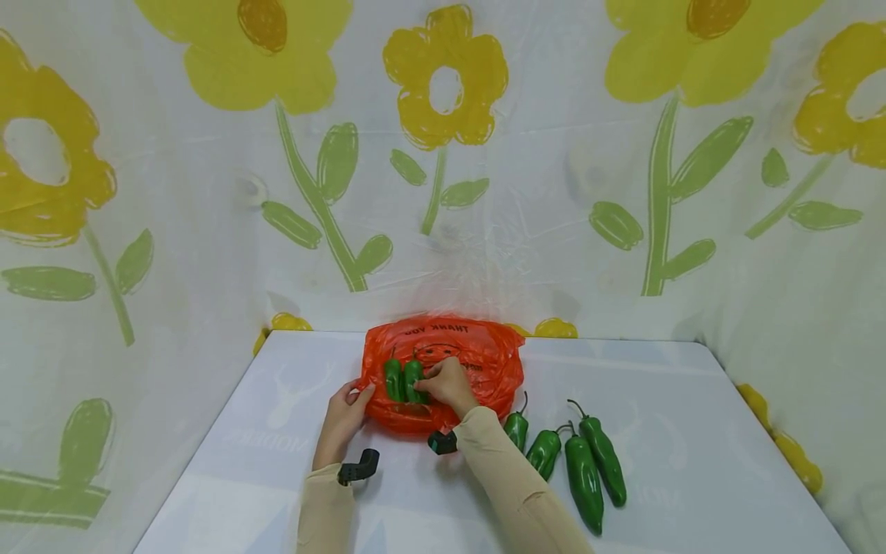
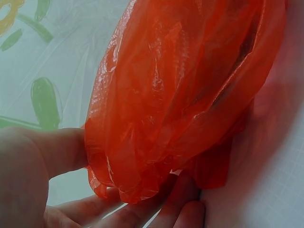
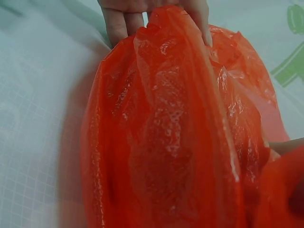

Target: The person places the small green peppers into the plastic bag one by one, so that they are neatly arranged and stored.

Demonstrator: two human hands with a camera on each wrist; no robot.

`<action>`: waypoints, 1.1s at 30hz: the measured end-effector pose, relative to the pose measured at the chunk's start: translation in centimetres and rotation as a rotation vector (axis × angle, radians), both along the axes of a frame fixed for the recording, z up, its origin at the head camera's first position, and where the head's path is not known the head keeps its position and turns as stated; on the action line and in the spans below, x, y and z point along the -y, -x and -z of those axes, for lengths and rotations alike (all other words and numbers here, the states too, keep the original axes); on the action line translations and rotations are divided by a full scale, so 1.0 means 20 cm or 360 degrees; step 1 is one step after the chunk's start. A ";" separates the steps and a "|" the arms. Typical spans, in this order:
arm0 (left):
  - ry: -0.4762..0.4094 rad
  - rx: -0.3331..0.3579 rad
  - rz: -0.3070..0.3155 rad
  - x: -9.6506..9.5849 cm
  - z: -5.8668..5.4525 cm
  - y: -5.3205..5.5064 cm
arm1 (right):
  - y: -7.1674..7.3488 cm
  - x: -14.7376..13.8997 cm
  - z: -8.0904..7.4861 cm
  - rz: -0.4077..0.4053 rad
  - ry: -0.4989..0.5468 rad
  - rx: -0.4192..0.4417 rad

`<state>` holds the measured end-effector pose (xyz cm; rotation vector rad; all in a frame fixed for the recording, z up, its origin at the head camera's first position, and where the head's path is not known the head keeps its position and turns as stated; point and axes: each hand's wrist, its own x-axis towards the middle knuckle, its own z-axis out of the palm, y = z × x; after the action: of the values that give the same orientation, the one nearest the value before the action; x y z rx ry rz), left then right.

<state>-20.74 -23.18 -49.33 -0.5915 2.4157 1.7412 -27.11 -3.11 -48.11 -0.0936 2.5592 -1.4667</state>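
Beside the bag [image 1: 494,355], a sleeve [image 1: 515,478] partly hides peppers [image 1: 544,451]

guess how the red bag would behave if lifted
The red bag is probably floppy, given its thin, creased film. It would likely sag around the two green peppers at its opening. Its glossy sheen suggests it may be slightly slippery.

The place is a screened-off booth: a translucent sheet [image 1: 540,200] printed with yellow flowers [image 1: 484,85] encloses a white table [image 1: 720,462] at the back and both sides. The room beyond cannot be told.
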 end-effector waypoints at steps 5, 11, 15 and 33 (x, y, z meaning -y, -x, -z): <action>-0.0002 -0.0005 0.0005 0.00 0.00 0.00 | 0.00 -0.01 -0.01 -0.0010 -0.0003 -0.0017; -0.0003 -0.0021 0.0009 0.00 0.00 0.00 | -0.01 -0.03 -0.05 -0.0008 0.0044 -0.0041; 0.0015 -0.0059 0.0007 0.00 0.01 0.00 | -0.02 -0.05 -0.08 -0.0020 0.0109 -0.0056; -0.0037 -0.0058 0.0016 0.02 0.02 0.01 | -0.15 -0.19 -0.32 -0.0092 0.0277 -0.0271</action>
<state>-20.86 -23.49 -49.79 -0.5484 2.4147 1.7885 -24.16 0.77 -41.63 -0.3278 2.5265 -1.7250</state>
